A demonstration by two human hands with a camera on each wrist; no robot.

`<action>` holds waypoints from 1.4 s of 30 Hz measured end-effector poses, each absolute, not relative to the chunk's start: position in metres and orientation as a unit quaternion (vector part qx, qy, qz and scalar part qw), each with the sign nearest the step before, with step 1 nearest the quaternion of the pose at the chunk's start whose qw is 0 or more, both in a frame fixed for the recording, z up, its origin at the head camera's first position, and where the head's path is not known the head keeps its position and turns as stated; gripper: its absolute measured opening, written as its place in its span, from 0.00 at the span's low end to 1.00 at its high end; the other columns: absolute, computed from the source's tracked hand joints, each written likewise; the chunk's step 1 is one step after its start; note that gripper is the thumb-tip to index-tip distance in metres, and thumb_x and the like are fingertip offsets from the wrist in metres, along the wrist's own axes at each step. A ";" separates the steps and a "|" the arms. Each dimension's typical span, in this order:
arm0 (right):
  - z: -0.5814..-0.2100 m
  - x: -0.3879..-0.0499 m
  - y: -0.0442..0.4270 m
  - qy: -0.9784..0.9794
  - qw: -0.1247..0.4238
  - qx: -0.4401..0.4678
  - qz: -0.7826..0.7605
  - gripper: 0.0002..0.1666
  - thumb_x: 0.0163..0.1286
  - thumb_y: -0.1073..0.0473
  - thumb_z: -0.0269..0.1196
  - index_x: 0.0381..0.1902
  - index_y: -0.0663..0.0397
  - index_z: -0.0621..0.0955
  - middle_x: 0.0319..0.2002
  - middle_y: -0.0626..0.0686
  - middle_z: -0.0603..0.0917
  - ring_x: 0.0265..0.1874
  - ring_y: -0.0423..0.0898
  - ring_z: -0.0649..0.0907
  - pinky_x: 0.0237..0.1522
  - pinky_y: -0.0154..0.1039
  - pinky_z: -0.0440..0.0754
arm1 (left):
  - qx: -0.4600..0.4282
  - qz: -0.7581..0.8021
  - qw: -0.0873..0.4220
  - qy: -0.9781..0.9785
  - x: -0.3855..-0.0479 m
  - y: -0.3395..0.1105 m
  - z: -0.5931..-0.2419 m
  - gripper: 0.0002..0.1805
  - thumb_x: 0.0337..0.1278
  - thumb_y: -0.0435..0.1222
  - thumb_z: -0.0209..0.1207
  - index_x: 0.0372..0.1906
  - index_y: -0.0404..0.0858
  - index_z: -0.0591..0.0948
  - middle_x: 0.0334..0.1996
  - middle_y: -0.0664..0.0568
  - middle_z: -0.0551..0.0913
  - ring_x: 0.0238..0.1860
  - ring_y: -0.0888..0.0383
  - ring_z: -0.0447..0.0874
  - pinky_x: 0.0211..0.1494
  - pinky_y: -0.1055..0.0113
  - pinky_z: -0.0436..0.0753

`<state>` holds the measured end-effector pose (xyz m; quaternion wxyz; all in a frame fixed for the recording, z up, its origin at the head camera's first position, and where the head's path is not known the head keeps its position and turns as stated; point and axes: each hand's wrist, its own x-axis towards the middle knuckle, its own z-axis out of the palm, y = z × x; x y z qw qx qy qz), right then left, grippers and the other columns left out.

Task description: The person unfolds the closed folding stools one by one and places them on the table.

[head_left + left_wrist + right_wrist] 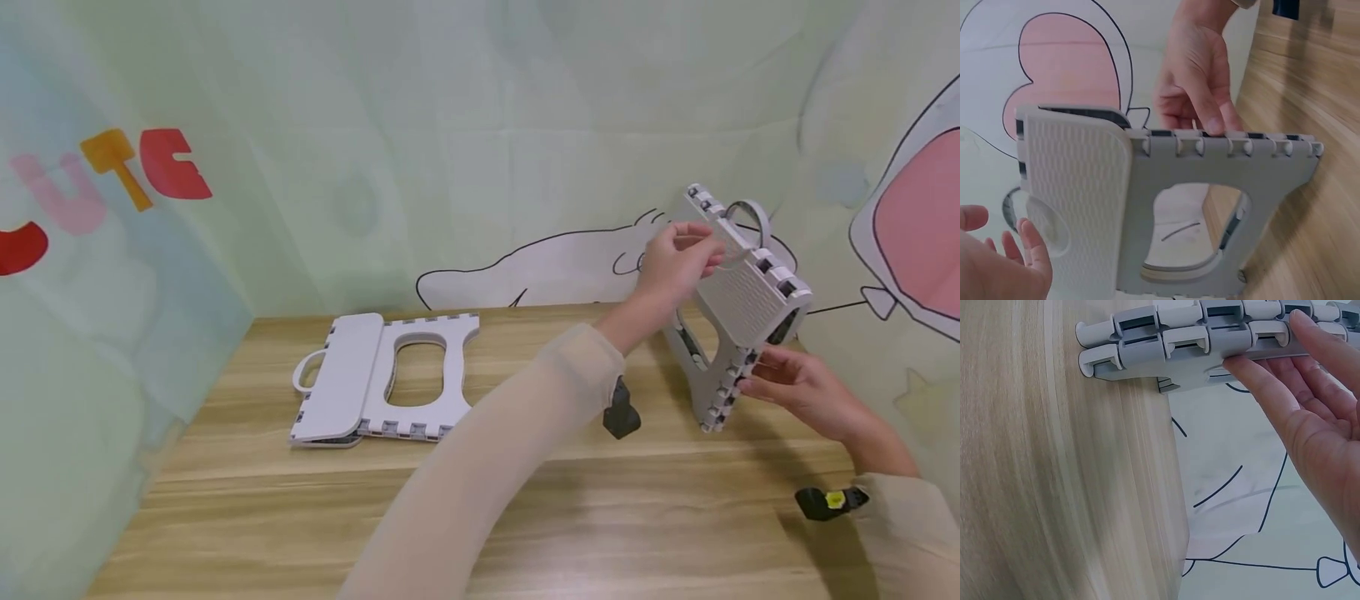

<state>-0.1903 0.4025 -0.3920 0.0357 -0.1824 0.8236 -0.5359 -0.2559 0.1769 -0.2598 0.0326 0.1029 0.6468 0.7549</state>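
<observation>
We are looking at a white folding stool (753, 304) at the right end of the table (217, 533), folded or nearly so and leaning, with its seat panel (1085, 156) uppermost and its leg panel (1204, 164) slanting down toward the wood; we are not managing to tell how firmly its feet are bearing there. Its carry handle (759, 218) is standing up from the top edge. At the hinged leg edge, the right hand (806, 392) is pinching with bent fingers and thumb, and beside the seat panel the left hand (678, 262) is hovering near the handle, its fingers loosely bent, parted and gripping nothing. We are judging the step in hand to be steadying the leaning stool while the left hand is standing free; the next move, as we are reading it, is calling for a sure grip by that hand on the seat or handle, with the right hand keeping the leg from slipping. Farther out, a second folding stool (341, 379) is lying flat toward the left, well apart from both hands, its loop handle (300, 371) pointing left, and a printed cloth (375, 125) is hanging behind everything.
</observation>
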 end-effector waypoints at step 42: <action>-0.398 -0.192 0.407 0.771 0.060 -0.233 -0.589 0.35 0.74 0.78 0.50 0.75 0.53 0.66 0.62 0.34 0.76 0.56 0.31 0.78 0.49 0.27 0.80 | 0.245 0.549 0.118 0.791 -0.221 0.183 -0.393 0.35 0.52 0.46 0.74 0.66 0.44 0.75 0.61 0.62 0.78 0.60 0.66 0.75 0.56 0.76 0.77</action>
